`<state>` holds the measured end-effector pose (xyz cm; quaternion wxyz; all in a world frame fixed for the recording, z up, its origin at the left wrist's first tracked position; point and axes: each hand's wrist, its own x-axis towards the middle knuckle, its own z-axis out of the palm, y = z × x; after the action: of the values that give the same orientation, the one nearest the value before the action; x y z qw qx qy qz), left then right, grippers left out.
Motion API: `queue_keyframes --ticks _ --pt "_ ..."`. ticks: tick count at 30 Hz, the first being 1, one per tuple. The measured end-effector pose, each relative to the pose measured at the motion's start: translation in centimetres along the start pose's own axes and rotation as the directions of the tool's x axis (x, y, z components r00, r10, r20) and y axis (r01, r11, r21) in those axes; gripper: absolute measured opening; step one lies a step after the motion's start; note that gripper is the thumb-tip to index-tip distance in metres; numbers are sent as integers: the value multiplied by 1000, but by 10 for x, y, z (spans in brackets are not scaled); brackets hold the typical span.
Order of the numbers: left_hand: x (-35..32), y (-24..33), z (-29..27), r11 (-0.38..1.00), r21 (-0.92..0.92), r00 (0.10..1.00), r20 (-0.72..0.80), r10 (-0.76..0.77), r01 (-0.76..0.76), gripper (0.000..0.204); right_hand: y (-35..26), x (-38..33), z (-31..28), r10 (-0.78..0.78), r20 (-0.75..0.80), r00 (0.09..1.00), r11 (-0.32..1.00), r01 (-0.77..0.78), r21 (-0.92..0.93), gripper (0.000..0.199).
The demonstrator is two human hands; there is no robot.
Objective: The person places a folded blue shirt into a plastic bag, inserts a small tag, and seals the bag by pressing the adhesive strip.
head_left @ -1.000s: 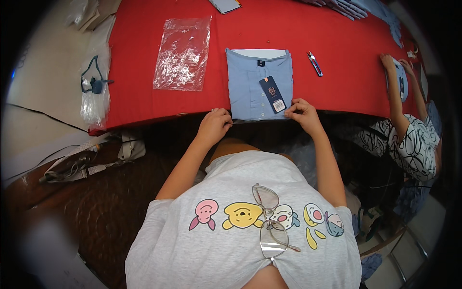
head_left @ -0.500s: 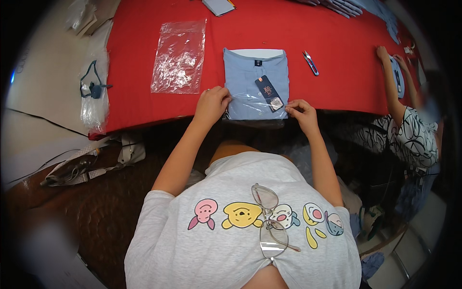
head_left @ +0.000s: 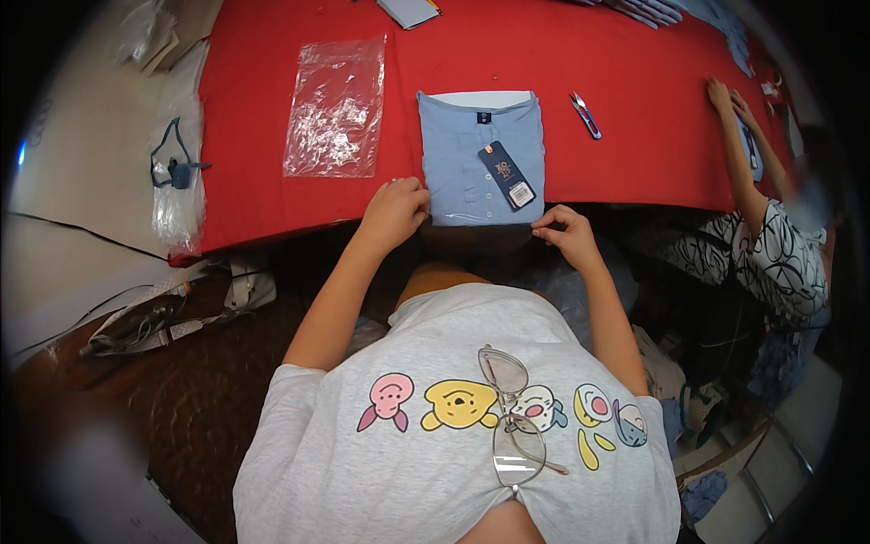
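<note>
A light blue folded shirt lies at the table's near edge, its collar end away from me. A dark hang tag rests aslant on its front, beside the buttons. Clear plastic, seemingly a bag, shows as a shiny strip at the shirt's near end and hangs toward me. My left hand is closed in a pinch at the near left corner. At the near right corner, my right hand pinches the plastic between thumb and forefinger. The left fingertips are partly hidden.
A flat clear bag lies on the red cloth to the left. Thread snips are right of the shirt, and a notepad is at the far edge. A co-worker's hands handle a blue item at far right.
Both hands have moved slightly toward me, down the shirt's sides. The plastic that crossed the tag's lower part has drawn back to the shirt's near end.
</note>
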<state>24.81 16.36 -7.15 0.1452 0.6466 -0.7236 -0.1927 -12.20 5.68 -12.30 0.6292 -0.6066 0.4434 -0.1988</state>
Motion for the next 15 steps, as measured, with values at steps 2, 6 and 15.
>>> queue_keyframes --ticks 2,6,15 --pt "2 1 1 1000 5 998 -56 -19 19 14 4 3 -1 -5 -47 999 1000 6 24 9" --pt "17 6 2 999 -5 987 -152 -46 46 13 14 10 -10 12 -109 994 999 -6 54 9" --pt "41 35 51 978 94 889 -441 -127 186 15 33 1 -10 99 -116 988 993 -90 79 9"
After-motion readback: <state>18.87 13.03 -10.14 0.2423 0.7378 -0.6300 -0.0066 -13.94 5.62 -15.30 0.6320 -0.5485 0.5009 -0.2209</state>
